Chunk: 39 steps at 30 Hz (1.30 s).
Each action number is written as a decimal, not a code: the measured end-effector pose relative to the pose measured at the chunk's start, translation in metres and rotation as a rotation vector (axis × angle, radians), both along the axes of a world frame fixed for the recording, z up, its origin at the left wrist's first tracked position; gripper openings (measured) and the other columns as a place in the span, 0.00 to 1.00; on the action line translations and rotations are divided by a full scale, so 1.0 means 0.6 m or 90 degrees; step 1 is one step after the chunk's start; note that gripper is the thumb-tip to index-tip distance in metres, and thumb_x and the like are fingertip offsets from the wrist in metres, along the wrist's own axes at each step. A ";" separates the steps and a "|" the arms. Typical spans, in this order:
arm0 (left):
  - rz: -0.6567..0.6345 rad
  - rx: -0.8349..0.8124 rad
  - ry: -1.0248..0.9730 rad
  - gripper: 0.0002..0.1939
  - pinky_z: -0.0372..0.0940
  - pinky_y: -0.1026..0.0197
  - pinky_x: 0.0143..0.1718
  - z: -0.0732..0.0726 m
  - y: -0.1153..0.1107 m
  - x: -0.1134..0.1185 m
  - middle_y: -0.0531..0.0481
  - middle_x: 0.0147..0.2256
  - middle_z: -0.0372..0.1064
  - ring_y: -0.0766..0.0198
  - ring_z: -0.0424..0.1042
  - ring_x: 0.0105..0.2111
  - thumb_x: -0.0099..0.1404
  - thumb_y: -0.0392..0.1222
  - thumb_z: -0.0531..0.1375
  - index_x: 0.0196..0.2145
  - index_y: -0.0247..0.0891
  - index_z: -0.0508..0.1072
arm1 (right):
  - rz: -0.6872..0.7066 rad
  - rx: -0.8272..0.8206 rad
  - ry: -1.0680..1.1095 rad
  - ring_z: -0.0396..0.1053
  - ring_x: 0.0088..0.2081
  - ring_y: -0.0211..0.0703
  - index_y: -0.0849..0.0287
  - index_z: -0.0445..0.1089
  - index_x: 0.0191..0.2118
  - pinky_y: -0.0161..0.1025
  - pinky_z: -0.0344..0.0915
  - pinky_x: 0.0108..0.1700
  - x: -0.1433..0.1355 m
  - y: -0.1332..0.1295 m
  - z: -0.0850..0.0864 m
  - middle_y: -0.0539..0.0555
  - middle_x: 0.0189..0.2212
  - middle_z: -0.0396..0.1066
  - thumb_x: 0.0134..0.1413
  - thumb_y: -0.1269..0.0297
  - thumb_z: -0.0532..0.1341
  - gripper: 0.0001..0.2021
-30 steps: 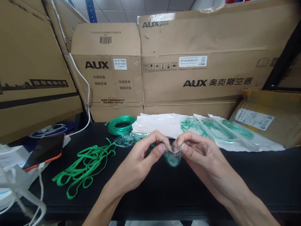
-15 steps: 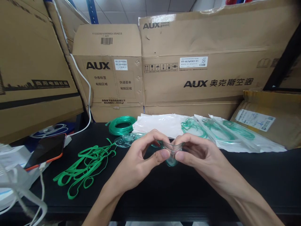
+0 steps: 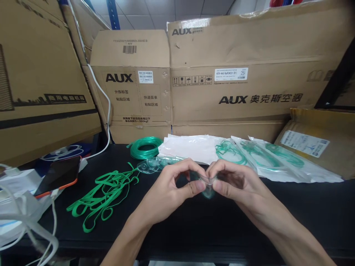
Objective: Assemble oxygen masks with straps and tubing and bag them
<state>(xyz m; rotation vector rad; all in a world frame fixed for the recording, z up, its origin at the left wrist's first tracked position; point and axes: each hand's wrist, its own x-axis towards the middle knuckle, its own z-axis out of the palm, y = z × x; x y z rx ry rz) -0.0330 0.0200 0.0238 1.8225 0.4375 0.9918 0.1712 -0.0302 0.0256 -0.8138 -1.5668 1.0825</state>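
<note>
A clear, green-tinted plastic oxygen mask (image 3: 208,192) hangs between my two hands above the black table, its lower part showing below the thumbs and the rest mostly covered by fingers. My left hand (image 3: 183,183) pinches one side of its edge between thumb and fingers. On the other side, my right hand (image 3: 234,181) pinches it the same way, the thumbs close together. Beyond my left hand lie more clear mask pieces (image 3: 149,165), partly overlapping. A tangle of flat green elastic straps (image 3: 107,192) rests to their left.
Coiled green tubing (image 3: 146,147) sits at the back beside white pouches (image 3: 188,146), several holding green tubing. A phone with an orange edge (image 3: 61,175), a white charger and cables (image 3: 36,229) crowd the left. Cardboard boxes (image 3: 238,48) wall the back; another carton (image 3: 324,136) stands right.
My fingertips have drawn closer together, folding the mask's edge tighter between them. The whole view has shifted slightly, so the scene sits a little further right.
</note>
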 end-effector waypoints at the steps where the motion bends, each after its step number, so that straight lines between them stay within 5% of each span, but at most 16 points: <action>1: 0.013 -0.008 0.008 0.07 0.61 0.60 0.46 0.001 0.000 0.001 0.52 0.39 0.73 0.61 0.69 0.41 0.71 0.46 0.67 0.39 0.40 0.77 | -0.018 -0.001 0.001 0.68 0.39 0.42 0.51 0.76 0.37 0.38 0.64 0.44 0.000 0.002 -0.002 0.48 0.34 0.70 0.65 0.57 0.68 0.06; 6: 0.052 -0.078 0.091 0.13 0.65 0.61 0.46 0.001 -0.003 0.000 0.52 0.38 0.74 0.60 0.75 0.42 0.74 0.53 0.62 0.42 0.40 0.75 | -0.171 0.031 -0.021 0.70 0.55 0.50 0.43 0.72 0.52 0.41 0.69 0.51 -0.001 0.019 -0.018 0.50 0.52 0.72 0.59 0.54 0.72 0.17; 10: 0.039 -0.137 0.103 0.16 0.69 0.57 0.48 -0.007 -0.001 -0.002 0.49 0.40 0.78 0.57 0.79 0.43 0.73 0.56 0.62 0.44 0.39 0.74 | -0.128 0.048 -0.151 0.72 0.56 0.57 0.45 0.74 0.53 0.49 0.72 0.53 0.002 0.033 -0.030 0.55 0.54 0.74 0.59 0.49 0.71 0.19; 15: 0.137 0.053 0.232 0.20 0.66 0.58 0.43 -0.012 0.005 -0.010 0.47 0.41 0.78 0.56 0.75 0.41 0.74 0.58 0.58 0.37 0.40 0.81 | -0.167 0.086 -0.377 0.70 0.61 0.65 0.42 0.77 0.57 0.59 0.64 0.65 0.034 0.028 -0.058 0.55 0.58 0.76 0.63 0.45 0.65 0.20; 19: 0.262 0.155 0.280 0.23 0.63 0.57 0.44 0.000 0.013 -0.026 0.48 0.39 0.80 0.54 0.75 0.41 0.76 0.58 0.55 0.35 0.43 0.84 | -0.156 0.070 -0.425 0.73 0.60 0.63 0.36 0.77 0.59 0.53 0.68 0.62 0.064 0.023 -0.098 0.51 0.60 0.76 0.62 0.46 0.66 0.20; 23: 0.416 0.198 0.327 0.22 0.62 0.56 0.45 0.020 0.032 -0.084 0.48 0.39 0.81 0.51 0.76 0.42 0.76 0.57 0.55 0.37 0.43 0.83 | -0.161 0.064 -0.431 0.74 0.59 0.61 0.36 0.80 0.55 0.48 0.69 0.62 0.074 0.030 -0.119 0.50 0.59 0.78 0.55 0.48 0.71 0.21; 27: 0.556 0.153 0.556 0.16 0.62 0.55 0.47 0.025 0.058 -0.181 0.48 0.44 0.81 0.50 0.76 0.46 0.72 0.55 0.57 0.43 0.46 0.82 | -0.129 0.010 -0.477 0.71 0.62 0.61 0.29 0.76 0.58 0.51 0.66 0.64 0.076 0.027 -0.111 0.47 0.62 0.74 0.57 0.46 0.70 0.22; 32: 0.557 0.063 0.697 0.14 0.62 0.58 0.37 0.005 0.078 -0.253 0.47 0.41 0.81 0.51 0.77 0.39 0.61 0.53 0.65 0.40 0.44 0.82 | -0.125 -0.010 -0.466 0.73 0.60 0.61 0.29 0.76 0.58 0.48 0.66 0.64 0.072 0.021 -0.095 0.47 0.60 0.75 0.56 0.47 0.71 0.23; 39: 0.521 0.016 0.730 0.07 0.62 0.61 0.33 -0.005 0.076 -0.267 0.52 0.35 0.81 0.55 0.78 0.34 0.56 0.47 0.66 0.32 0.45 0.81 | -0.116 -0.069 -0.544 0.66 0.66 0.63 0.23 0.70 0.61 0.56 0.58 0.69 0.063 0.012 -0.080 0.44 0.65 0.69 0.61 0.44 0.66 0.23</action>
